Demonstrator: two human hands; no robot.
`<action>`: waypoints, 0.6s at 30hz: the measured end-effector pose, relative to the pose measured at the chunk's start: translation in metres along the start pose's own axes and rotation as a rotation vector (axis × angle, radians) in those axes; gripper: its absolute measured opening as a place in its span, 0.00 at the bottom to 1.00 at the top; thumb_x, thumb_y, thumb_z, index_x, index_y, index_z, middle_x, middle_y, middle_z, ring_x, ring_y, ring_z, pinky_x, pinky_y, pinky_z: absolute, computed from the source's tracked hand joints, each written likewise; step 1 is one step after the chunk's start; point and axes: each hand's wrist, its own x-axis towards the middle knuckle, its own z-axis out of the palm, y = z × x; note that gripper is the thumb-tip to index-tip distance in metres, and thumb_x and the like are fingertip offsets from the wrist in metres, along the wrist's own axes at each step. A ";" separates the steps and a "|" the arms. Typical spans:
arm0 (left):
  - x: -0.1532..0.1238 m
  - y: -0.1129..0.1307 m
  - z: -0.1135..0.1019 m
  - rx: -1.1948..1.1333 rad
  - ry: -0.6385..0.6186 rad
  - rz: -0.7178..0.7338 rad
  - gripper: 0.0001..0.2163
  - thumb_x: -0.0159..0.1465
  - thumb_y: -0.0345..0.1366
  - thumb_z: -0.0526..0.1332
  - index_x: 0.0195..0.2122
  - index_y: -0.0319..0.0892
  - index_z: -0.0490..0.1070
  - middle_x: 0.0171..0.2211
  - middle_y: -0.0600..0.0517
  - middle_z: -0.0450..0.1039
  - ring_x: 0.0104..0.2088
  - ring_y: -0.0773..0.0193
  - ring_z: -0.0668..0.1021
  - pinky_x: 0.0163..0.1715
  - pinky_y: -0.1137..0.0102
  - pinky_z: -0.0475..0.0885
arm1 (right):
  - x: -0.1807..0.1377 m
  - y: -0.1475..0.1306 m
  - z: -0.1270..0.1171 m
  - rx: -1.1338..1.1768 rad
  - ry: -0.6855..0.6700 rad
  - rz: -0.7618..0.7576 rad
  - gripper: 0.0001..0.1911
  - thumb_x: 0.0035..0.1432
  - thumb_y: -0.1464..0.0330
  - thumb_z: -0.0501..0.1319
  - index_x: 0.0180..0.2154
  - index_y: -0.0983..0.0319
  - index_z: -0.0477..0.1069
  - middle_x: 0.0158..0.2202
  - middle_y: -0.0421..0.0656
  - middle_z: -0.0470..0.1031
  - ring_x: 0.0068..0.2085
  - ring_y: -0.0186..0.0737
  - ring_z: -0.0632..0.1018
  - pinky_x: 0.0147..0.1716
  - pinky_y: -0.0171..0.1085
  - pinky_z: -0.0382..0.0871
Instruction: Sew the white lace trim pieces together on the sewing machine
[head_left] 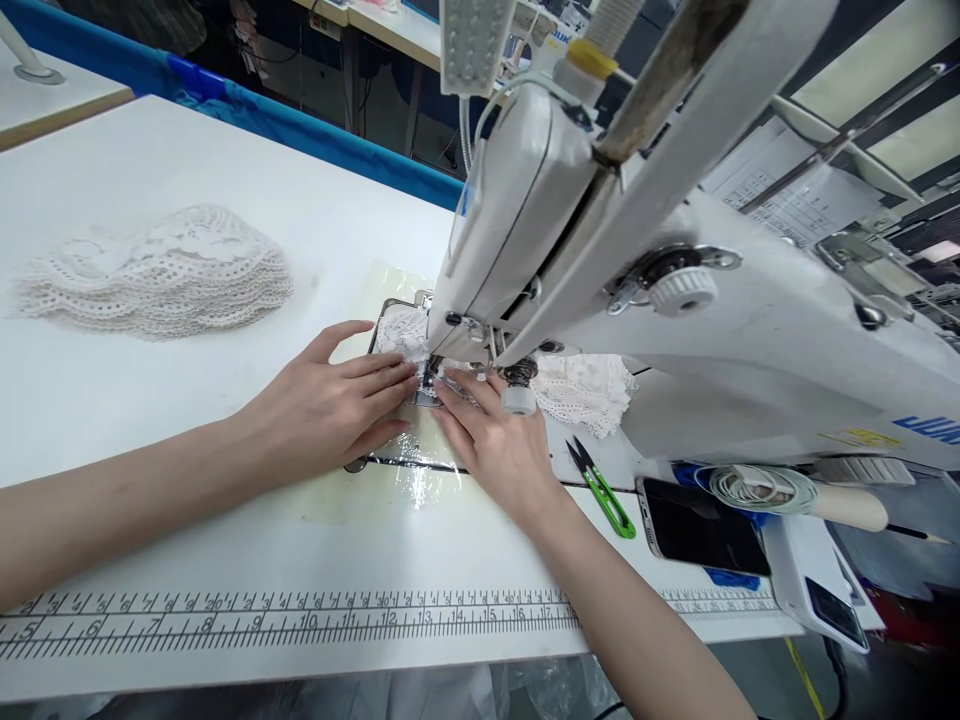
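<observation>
My left hand lies flat on the table with fingers stretched toward the needle of the white sewing machine, pressing a small white lace piece on the needle plate. My right hand also lies flat beside it, fingertips at the presser foot, holding the lace down. More white lace sits under the machine arm behind my right hand.
A stack of white lace pieces lies at the left of the table. Green thread snips and a dark phone lie right of my hand. A printed ruler runs along the table's front edge.
</observation>
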 end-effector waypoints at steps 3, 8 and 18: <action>-0.001 -0.001 0.000 0.010 0.010 0.013 0.15 0.78 0.40 0.53 0.54 0.40 0.77 0.50 0.49 0.84 0.54 0.57 0.83 0.70 0.53 0.57 | 0.001 0.000 0.000 0.006 0.015 -0.007 0.14 0.74 0.62 0.60 0.50 0.59 0.82 0.54 0.42 0.83 0.54 0.44 0.79 0.61 0.45 0.71; -0.001 0.000 -0.001 -0.005 -0.006 0.012 0.15 0.78 0.39 0.52 0.55 0.41 0.76 0.52 0.47 0.83 0.54 0.54 0.83 0.67 0.48 0.62 | 0.002 0.000 -0.002 0.002 -0.009 -0.015 0.16 0.75 0.63 0.57 0.50 0.60 0.82 0.52 0.44 0.84 0.52 0.44 0.80 0.62 0.46 0.68; 0.000 -0.007 0.002 0.039 -0.017 -0.033 0.19 0.78 0.44 0.52 0.60 0.38 0.72 0.56 0.41 0.80 0.57 0.49 0.81 0.64 0.48 0.65 | 0.003 0.000 -0.003 -0.039 -0.036 -0.025 0.17 0.75 0.64 0.56 0.42 0.59 0.84 0.48 0.45 0.85 0.48 0.43 0.82 0.63 0.47 0.66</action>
